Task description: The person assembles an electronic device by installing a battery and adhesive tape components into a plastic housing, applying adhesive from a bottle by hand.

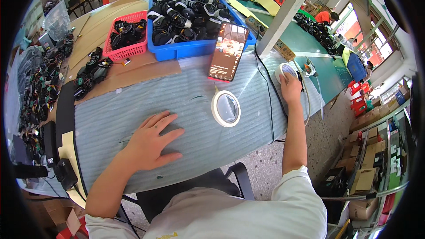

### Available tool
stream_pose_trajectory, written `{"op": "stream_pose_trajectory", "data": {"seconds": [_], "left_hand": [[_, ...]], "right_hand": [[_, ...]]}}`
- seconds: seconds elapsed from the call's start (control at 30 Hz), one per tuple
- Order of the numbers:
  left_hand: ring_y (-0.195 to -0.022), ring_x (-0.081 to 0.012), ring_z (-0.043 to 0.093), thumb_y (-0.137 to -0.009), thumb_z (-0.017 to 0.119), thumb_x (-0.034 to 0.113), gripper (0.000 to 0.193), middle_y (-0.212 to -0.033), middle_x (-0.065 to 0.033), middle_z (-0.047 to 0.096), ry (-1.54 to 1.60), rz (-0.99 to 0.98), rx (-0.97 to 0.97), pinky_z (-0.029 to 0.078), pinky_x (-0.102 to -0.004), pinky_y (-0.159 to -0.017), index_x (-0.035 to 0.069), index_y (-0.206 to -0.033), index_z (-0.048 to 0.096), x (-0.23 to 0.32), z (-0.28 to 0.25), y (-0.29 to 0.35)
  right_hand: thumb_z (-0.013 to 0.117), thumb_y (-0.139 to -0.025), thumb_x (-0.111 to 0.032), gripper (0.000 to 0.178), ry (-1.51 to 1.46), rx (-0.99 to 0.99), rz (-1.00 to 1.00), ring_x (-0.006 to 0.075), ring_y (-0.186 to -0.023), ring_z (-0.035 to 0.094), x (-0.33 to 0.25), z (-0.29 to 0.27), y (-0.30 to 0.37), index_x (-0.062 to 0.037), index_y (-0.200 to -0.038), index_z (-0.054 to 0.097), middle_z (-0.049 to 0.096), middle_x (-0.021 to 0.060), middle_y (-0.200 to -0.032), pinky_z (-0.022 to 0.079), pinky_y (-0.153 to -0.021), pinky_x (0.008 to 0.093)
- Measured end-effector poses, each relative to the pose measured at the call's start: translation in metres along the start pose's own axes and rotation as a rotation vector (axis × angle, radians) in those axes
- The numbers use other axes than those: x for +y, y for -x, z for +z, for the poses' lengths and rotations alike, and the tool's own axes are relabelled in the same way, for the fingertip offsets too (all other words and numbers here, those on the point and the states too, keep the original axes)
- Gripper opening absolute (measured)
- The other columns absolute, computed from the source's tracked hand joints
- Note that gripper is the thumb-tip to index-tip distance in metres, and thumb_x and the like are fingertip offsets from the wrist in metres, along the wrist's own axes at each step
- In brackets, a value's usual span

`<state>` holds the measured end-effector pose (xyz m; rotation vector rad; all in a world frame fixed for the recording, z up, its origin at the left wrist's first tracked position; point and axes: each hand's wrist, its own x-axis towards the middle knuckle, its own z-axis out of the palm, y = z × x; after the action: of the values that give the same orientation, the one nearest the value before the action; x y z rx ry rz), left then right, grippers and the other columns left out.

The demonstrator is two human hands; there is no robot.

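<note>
My left hand lies palm down on the grey padded mat, fingers spread, holding nothing. Out to the right, my right hand is closed on the edge of a white roll of tape near the table's right side. A second white tape roll lies on the mat between my hands. Behind it a phone with a lit screen stands propped upright against the blue bin. A glue gun is just right of my right hand.
A blue bin heaped with black-and-white devices stands at the back, beside a pink basket of black parts. Wired parts pile up at left. Black cables cross the mat near my right arm. A white post rises behind.
</note>
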<state>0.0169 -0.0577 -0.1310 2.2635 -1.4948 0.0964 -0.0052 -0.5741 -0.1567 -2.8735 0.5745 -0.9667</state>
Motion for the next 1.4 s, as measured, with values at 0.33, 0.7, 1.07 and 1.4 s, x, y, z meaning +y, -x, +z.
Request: {"op": "stream_pose_trajectory", "data": {"seconds": [0.33,0.7,1.07,1.4], "left_hand": [[-0.122,-0.0378,0.051,-0.078,0.075,0.030,0.044,-0.130,-0.0168,0.053,0.075,0.044,0.124,0.044,-0.0470,-0.100,0.006,-0.113,0.062,-0.010,0.010,0.007],[-0.108,-0.0362,0.058,-0.077,0.076,0.016,0.036,-0.118,-0.0160,0.059,0.078,0.078,0.354,0.050,-0.0414,-0.091,0.004,-0.108,0.063,-0.008,-0.001,0.006],[-0.076,-0.0083,0.053,-0.095,0.063,0.022,0.037,-0.088,-0.0026,0.059,0.938,-0.429,0.716,0.041,-0.0229,-0.065,0.001,-0.122,0.051,-0.013,0.006,0.011],[-0.055,-0.0038,0.034,-0.103,0.046,0.036,0.039,-0.060,0.0044,0.042,1.263,-0.565,0.503,0.026,-0.0226,-0.051,0.005,-0.082,0.058,-0.019,0.002,0.017]], "right_hand": [[0.077,-0.078,-0.023,0.025,-0.510,-0.112,-0.324,0.0286,-0.080,0.065,-0.176,-0.100,0.064,-0.0022,-0.087,0.067,0.066,0.0126,-0.083,0.051,-0.068,0.0363],[0.076,-0.072,-0.007,0.015,-0.341,0.052,-0.614,0.0278,-0.064,0.060,-0.249,-0.140,0.060,-0.0028,-0.083,0.067,0.061,0.0099,-0.074,0.047,-0.055,0.0380],[0.076,-0.075,-0.004,0.021,-1.107,-0.332,-0.821,0.0216,-0.060,0.059,-0.294,-0.048,0.076,0.0003,-0.094,0.068,0.062,0.0091,-0.077,0.045,-0.051,0.0300],[0.082,-0.072,-0.017,0.027,-0.897,-0.209,-0.984,0.0206,-0.050,0.050,-0.273,-0.044,0.067,-0.0015,-0.083,0.064,0.054,0.0064,-0.063,0.040,-0.047,0.0289]]}}
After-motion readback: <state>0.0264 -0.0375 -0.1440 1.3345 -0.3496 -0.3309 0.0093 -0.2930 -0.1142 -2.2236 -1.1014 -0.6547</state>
